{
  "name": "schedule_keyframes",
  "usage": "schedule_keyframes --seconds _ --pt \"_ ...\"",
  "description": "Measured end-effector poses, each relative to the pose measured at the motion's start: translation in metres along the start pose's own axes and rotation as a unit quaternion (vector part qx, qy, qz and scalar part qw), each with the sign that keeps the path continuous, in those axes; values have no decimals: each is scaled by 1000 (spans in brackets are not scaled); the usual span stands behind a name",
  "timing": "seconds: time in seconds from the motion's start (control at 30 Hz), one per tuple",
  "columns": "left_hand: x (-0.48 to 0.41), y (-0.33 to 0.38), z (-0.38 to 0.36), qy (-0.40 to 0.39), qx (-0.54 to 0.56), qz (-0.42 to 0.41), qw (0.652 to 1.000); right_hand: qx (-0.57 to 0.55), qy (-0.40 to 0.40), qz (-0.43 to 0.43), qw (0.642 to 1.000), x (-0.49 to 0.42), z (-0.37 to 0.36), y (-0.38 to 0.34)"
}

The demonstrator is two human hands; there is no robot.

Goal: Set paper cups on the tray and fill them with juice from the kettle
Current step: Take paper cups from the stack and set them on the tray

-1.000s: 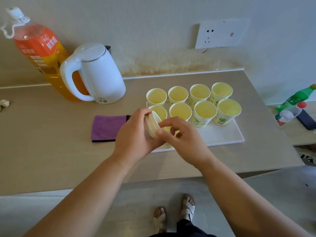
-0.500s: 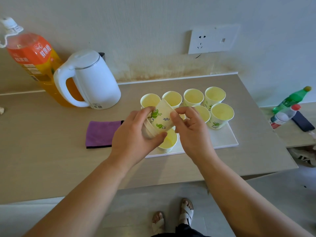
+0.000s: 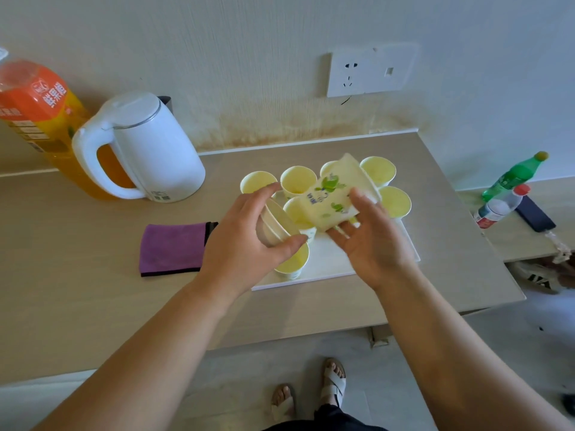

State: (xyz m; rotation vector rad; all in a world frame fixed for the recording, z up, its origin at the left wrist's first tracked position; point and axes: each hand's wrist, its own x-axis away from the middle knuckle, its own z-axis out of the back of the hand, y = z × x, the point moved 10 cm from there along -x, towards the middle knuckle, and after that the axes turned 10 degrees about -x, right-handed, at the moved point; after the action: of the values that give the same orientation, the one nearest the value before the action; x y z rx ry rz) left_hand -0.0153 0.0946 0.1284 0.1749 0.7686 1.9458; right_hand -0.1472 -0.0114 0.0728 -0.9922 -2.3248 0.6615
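The left hand (image 3: 245, 241) grips what looks like a short stack of cups (image 3: 275, 227), and the right hand (image 3: 376, 244) pinches one cup (image 3: 333, 197), tilted sideways over the tray's (image 3: 329, 262) middle. Setting it down carelessly could clip the standing cups (image 3: 297, 181) and topple one. The kettle (image 3: 155, 150) sits at the counter's (image 3: 93, 275) back-left.

Tray front right: we see bare tray (image 3: 329, 265) right of the near cup (image 3: 290, 264).
Tray back: cups (image 3: 298, 181) stand close together.
Left: purple cloth (image 3: 172, 248) lies flat; kettle (image 3: 155, 150) and juice bottle (image 3: 40, 113) stand tall behind.
Front: we see bare counter (image 3: 124, 306).
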Motion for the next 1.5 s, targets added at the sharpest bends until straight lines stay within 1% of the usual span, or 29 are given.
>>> schedule_keyframes --seconds 0.07,0.1,0.17,0.2,0.27,0.37,0.57,0.77,0.9,1.17,1.27,1.33,1.43,1.5 --pt "-4 -9 3 8 18 27 999 30 -8 98 995 -1 11 -29" --pt "-5 -11 5 11 22 34 999 62 -6 134 989 1 18 -38" --pt "-6 -15 5 14 23 40 999 166 11 180 970 5 34 -44" --pt "-7 -15 4 14 22 42 999 219 20 186 958 7 42 -40" --pt "-7 -16 2 12 23 45 999 306 35 170 936 8 57 -24" --pt "-7 -15 1 14 30 40 999 377 33 134 916 7 76 1" --pt "-8 -16 2 20 27 34 999 423 21 132 896 -1 91 19" --pt "-5 -17 1 18 14 36 999 420 18 124 899 -7 93 24" --pt "-5 -15 1 16 10 37 999 419 18 104 902 -11 97 33" --pt "-2 -15 -1 0 15 54 998 466 10 102 879 -10 101 33" --pt "-1 -17 -5 -10 17 77 997 503 -14 100 858 -7 102 32" --pt "-1 -18 -7 -15 13 85 996 513 -15 120 850 0 98 23" --pt "-3 -17 -10 -23 1 83 996 481 9 218 849 16 73 -10" --pt "-5 -12 -13 -29 -11 72 997 470 -3 259 844 22 42 -23"
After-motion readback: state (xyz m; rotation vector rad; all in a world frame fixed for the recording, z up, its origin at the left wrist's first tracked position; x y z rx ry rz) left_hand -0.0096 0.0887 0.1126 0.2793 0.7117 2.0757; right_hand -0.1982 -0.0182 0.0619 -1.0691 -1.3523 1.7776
